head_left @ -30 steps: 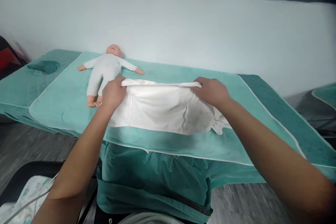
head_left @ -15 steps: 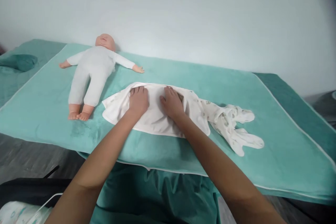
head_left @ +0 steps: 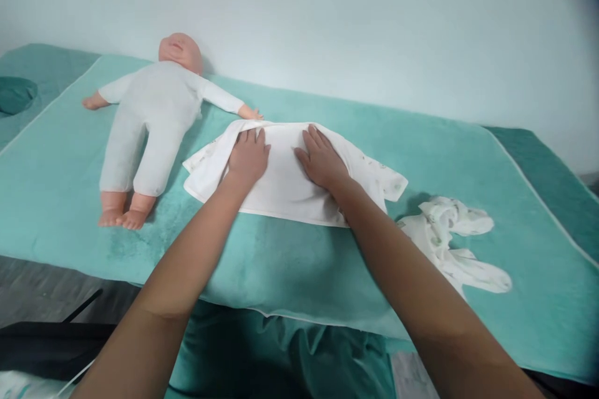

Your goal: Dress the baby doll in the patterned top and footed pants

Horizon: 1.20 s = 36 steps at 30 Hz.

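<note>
A folded white baby garment [head_left: 285, 184] lies on a teal towel [head_left: 299, 262] spread over a padded table. My left hand [head_left: 248, 156] rests flat on the garment's left half, fingers stretched out. My right hand [head_left: 322, 159] lies flat on its right half, fingers apart. A baby doll [head_left: 150, 112] in a white suit lies on its back just left of the garment, head toward the wall.
A second crumpled white printed garment [head_left: 456, 249] lies on the towel to the right. A darker teal sheet [head_left: 552, 181] covers the table's far right. The white wall [head_left: 374, 25] runs right behind the table. Dark floor shows at lower left.
One second ago both hands held the garment up by its top edge. It now lies folded on the towel and both palms press flat on it. The view has come closer.
</note>
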Available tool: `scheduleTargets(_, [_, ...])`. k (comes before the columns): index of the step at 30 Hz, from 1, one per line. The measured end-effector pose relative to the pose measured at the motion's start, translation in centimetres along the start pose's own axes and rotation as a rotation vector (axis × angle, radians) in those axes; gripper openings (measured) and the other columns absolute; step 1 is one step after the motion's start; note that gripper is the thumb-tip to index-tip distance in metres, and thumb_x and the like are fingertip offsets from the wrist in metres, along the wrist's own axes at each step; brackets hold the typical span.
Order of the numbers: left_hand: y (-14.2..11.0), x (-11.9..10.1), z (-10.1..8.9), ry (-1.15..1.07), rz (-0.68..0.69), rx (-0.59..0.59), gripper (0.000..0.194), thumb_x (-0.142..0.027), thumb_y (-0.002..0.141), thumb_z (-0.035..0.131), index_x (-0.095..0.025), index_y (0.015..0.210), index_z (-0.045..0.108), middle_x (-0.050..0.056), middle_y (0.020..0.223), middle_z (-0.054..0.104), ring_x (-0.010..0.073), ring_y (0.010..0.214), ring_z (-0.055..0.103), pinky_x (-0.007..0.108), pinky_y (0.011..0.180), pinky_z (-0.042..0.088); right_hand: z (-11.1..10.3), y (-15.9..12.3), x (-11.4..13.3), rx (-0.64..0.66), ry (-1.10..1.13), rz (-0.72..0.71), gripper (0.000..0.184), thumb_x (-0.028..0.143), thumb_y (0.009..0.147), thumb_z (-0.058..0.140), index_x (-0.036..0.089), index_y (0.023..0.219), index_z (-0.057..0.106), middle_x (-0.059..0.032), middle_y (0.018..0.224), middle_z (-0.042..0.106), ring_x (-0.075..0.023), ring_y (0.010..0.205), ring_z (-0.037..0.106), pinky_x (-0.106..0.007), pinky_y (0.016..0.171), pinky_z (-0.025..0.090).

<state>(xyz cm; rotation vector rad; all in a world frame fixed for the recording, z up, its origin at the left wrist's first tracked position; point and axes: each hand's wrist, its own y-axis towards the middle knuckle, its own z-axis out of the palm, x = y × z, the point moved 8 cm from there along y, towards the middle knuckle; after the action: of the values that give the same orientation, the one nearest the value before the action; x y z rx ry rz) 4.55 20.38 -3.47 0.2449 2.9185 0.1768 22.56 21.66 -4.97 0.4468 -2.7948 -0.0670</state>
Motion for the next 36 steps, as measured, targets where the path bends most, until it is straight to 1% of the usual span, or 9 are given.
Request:
scheduleTargets(5, [0.3,0.1,0.6,0.02,0.002,0.006,0.062,-0.037,0.107,0.028,-0.007,0.16,0.038,0.021,0.164,0.041,0.0368,0.152,0.035,0.05,0.125,0.028,0.5,0.0,-0.2,0.001,-0.001,0.03,0.073,0.051,0.106,0.027,0.005,0.162,0.032,-0.0163,0.174,0.022,-0.03,0.162,0.021,-0.047,0.133,0.02])
scheduleTargets(11, [-0.8,-0.5,-0.2,0.056,0.017,-0.06,0.059,-0.034,0.105,0.03,-0.005,0.155,0.045,0.022,0.158,0.049,0.0367,0.146,0.042,0.052,0.122,0.033,0.9,0.2,0.5,-0.019,-0.055,0.013,0.069,0.042,0.107,0.026,-0.001,0.16,0.034,-0.0205,0.172,0.025,-0.0318,0.16,0.023,-0.048,0.132,0.022])
scheduleTargets(16, [-4.0,-1.4,0.0,0.072,-0.01,-0.058,0.061,-0.031,0.105,0.026,-0.002,0.157,0.042,0.019,0.169,0.034,0.0328,0.16,0.025,0.054,0.131,0.014,1.0,-1.3,1.9,-0.077,-0.133,0.083,0.064,0.035,0.107,0.025,-0.001,0.159,0.037,-0.0217,0.171,0.028,-0.0345,0.158,0.028,-0.05,0.128,0.027])
scheduleTargets(19, [-6.2,-1.8,0.1,0.047,-0.02,-0.067,0.063,-0.032,0.105,0.023,-0.003,0.158,0.041,0.017,0.171,0.031,0.0312,0.163,0.019,0.057,0.132,0.007,1.0,-2.7,2.8,-0.077,-0.165,0.091,0.065,0.034,0.106,0.028,-0.002,0.159,0.036,-0.0225,0.17,0.029,-0.0365,0.159,0.026,-0.05,0.128,0.027])
scheduleTargets(25, [-9.8,-2.3,-0.3,-0.011,-0.008,-0.08,0.06,-0.029,0.105,0.024,-0.004,0.156,0.045,0.017,0.169,0.034,0.0349,0.161,0.022,0.065,0.13,0.01,1.0,-5.3,4.3,-0.052,-0.225,0.084,0.066,0.041,0.108,0.027,0.002,0.161,0.036,-0.02,0.171,0.03,-0.035,0.159,0.026,-0.051,0.129,0.024])
scheduleTargets(29, [-12.5,-2.9,-1.0,-0.063,0.037,-0.142,0.052,-0.027,0.105,0.029,-0.008,0.144,0.059,0.018,0.16,0.05,0.036,0.155,0.036,0.064,0.129,0.018,1.4,-7.8,5.9,-0.022,-0.239,0.047,0.069,0.044,0.108,0.026,0.002,0.161,0.035,-0.0208,0.171,0.027,-0.0354,0.16,0.025,-0.053,0.129,0.023])
scheduleTargets(31, [-14.0,-3.0,-1.5,-0.128,0.081,-0.168,0.045,-0.027,0.105,0.035,-0.013,0.135,0.065,0.015,0.151,0.06,0.0328,0.148,0.046,0.061,0.128,0.024,1.8,-9.5,6.9,0.0,-0.194,-0.019,0.07,0.046,0.108,0.028,0.002,0.161,0.035,-0.0208,0.171,0.026,-0.0347,0.161,0.024,-0.052,0.129,0.024])
scheduleTargets(33, [-15.3,-2.2,-2.7,-0.225,0.114,-0.204,0.039,-0.028,0.104,0.041,-0.017,0.13,0.068,0.012,0.145,0.065,0.0293,0.144,0.052,0.056,0.127,0.032,2.1,-11.1,8.2,0.029,-0.102,-0.134,0.07,0.05,0.107,0.028,0.005,0.161,0.036,-0.0188,0.172,0.027,-0.0323,0.161,0.022,-0.052,0.13,0.023])
scheduleTargets(36, [-16.9,1.6,-6.9,-0.338,0.08,-0.364,0.035,-0.027,0.103,0.045,-0.018,0.129,0.067,0.012,0.144,0.065,0.0281,0.144,0.052,0.052,0.123,0.04,2.1,-11.6,9.7,0.067,0.115,-0.239,0.069,0.056,0.106,0.03,0.015,0.161,0.039,-0.0151,0.171,0.032,-0.029,0.161,0.026,-0.054,0.13,0.024])
